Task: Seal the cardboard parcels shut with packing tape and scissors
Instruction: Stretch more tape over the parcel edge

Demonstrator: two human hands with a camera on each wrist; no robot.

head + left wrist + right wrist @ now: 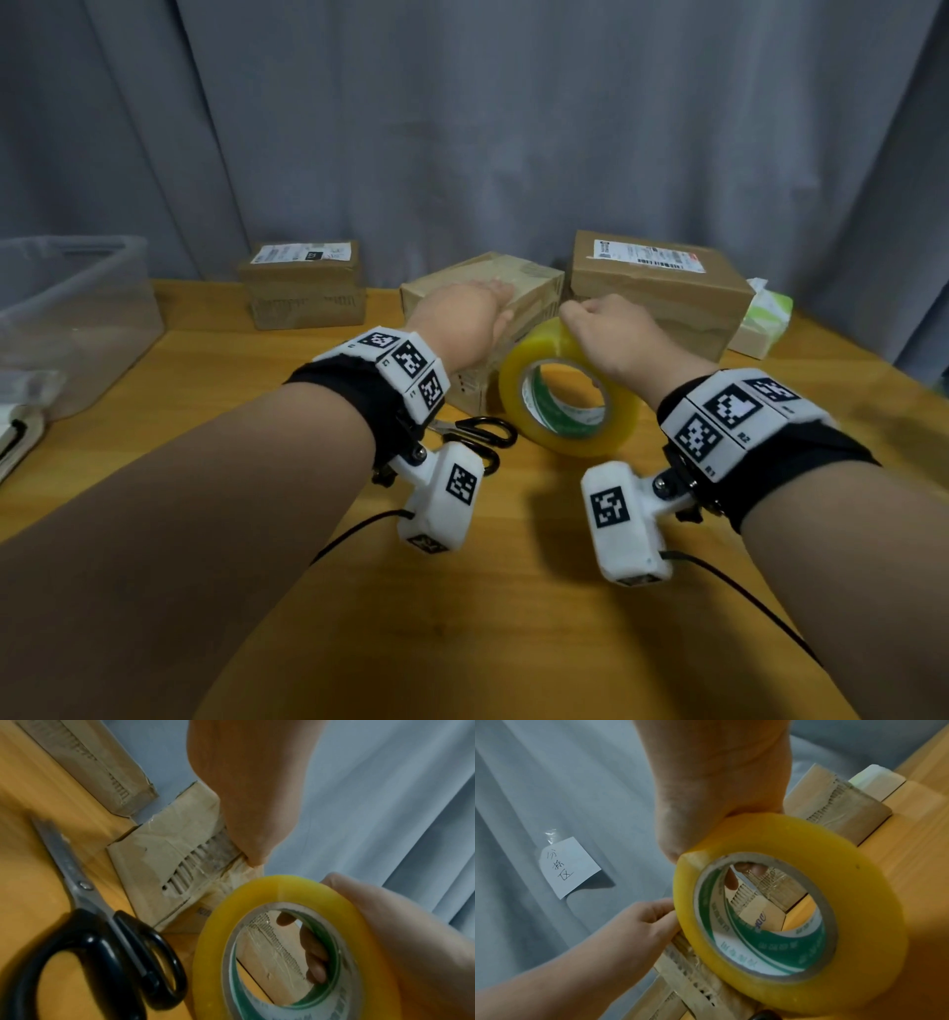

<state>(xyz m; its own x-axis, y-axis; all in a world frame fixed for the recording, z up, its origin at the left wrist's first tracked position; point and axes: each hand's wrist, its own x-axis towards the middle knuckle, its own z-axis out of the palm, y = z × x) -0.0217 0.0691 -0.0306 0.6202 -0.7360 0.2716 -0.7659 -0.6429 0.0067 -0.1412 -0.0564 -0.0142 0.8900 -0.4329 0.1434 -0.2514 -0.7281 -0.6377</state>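
Left hand (480, 313) flat on the middle parcel (529, 288), right hand (611, 334) gripping the tape roll (567, 390); scissors (475, 434) unused, sealing barely begun.

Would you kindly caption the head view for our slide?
Left hand steadies the middle parcel while right hand grips the tape roll; scissors lie nearby.

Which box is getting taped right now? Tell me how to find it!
Look at the wooden table in front of the grey curtain, where three cardboard boxes sit in a row. Pick the middle box, the one turned corner-first. It alone has the left hand resting on top and the yellow tape roll, held by the right hand, beside it.
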